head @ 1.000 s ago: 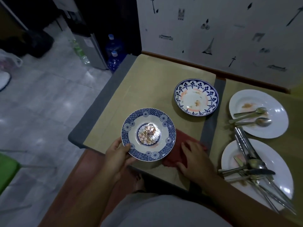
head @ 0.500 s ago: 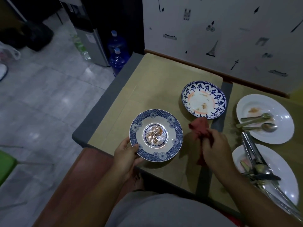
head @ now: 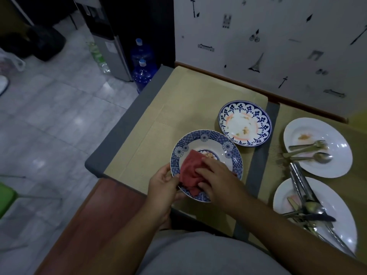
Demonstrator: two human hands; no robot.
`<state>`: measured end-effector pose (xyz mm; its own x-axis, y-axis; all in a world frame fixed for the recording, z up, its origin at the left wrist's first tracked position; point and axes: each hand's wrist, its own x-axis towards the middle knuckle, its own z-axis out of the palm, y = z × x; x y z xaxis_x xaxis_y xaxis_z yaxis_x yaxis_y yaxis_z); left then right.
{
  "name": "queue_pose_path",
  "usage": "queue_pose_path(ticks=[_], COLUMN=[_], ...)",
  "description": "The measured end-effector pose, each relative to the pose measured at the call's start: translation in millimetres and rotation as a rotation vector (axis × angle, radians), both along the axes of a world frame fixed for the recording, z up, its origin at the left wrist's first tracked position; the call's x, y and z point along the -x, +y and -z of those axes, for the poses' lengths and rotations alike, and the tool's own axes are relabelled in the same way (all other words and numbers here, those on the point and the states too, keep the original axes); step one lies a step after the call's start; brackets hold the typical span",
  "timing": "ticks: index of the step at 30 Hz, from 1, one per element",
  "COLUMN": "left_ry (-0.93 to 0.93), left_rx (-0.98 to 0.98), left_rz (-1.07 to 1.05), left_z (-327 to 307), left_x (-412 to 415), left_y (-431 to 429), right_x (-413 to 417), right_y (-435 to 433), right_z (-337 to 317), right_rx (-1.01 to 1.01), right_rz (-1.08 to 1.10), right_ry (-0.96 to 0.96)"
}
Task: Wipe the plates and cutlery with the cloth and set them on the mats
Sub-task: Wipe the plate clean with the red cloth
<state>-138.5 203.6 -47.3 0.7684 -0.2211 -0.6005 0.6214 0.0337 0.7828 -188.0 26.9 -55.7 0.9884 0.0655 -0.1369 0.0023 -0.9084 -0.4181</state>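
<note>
On the blue-rimmed plate (head: 228, 146), the right hand (head: 218, 179) presses the red cloth (head: 189, 173), fingers (head: 204, 172) curled over it; the left hand (head: 162, 185) grips the plate's near-left rim.

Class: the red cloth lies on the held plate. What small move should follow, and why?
Probably sweep the red cloth over the middle of the plate: residue shows there, the right hand grips the cloth, the left hand holds the rim.
</note>
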Motion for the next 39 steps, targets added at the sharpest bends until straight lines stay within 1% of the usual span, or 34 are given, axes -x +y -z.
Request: queue_pose_path(ticks=[3, 6, 9, 12, 15, 18, 20, 22, 25, 28, 31, 33, 35, 37, 39], left_ry=[-0.012, -0.025, -0.031, -0.041, -0.04, -0.028, -0.02, -0.001, 0.039, 0.042, 0.024, 0.013, 0.004, 0.0, 0.007], left_rx=[0.006, -0.001, -0.006, -0.009, -0.005, 0.0, 0.008, 0.004, 0.009, 0.014, 0.022, 0.021, 0.027, 0.03, 0.026], left_rz=[0.005, 0.013, 0.022, 0.023, 0.017, 0.002, 0.0, -0.005, 0.008, 0.047, 0.068, 0.055, 0.032, 0.016, 0.011], left_z=[-3.9, -5.6, -6.5, -6.3, -5.6, -5.3, -4.6, -2.4, 0.6, 1.8, 0.3, -0.6, -0.6, 0.3, 0.9], left_x=[0.3, 0.4, 2.8, 5.8, 6.9, 9.3, 12.6, 16.5, 19.5, 18.5, 18.5, 18.8, 17.2, 14.6, 12.7], left_y=[-1.5, -1.3, -2.8, -5.1, -5.7, -5.7, -7.2, -9.5, -10.8, -9.5, -9.3, -9.0, -8.8, -9.1, -9.3], right_x=[1.7, 3.0, 0.4, -6.6, -18.3, -26.7, -21.9, -8.5, 12.6, 10.6, -13.9, -28.5, -29.0, -17.3, -2.2], right_y=[-1.3, 2.3, 2.1, -1.3, -10.9, -28.7, -38.5, -41.8, -31.3, -15.6, -18.6, -33.7, -48.5, -52.0, -40.0], right_z=[6.8, 6.5, 3.3, 4.7, 6.5, 6.4, 5.0, 5.1, 7.5, 7.9, 4.1, 2.7, 4.2, 5.8, 3.2], right_rx=[-0.014, 0.042, 0.077, 0.117, 0.055, 0.024, 0.033, 0.028, -0.015, -0.051, -0.008, 0.021, 0.05, 0.066, 0.004], right_rz=[-0.024, -0.055, -0.038, -0.057, -0.059, 0.003, 0.053, 0.051, -0.05, -0.135, -0.087, -0.011, 0.056, 0.053, 0.018], right_ry=[-0.005, -0.022, -0.1, -0.122, -0.136, -0.168, -0.154, -0.111, -0.036, -0.075, -0.141, -0.137, -0.11, -0.064, -0.014])
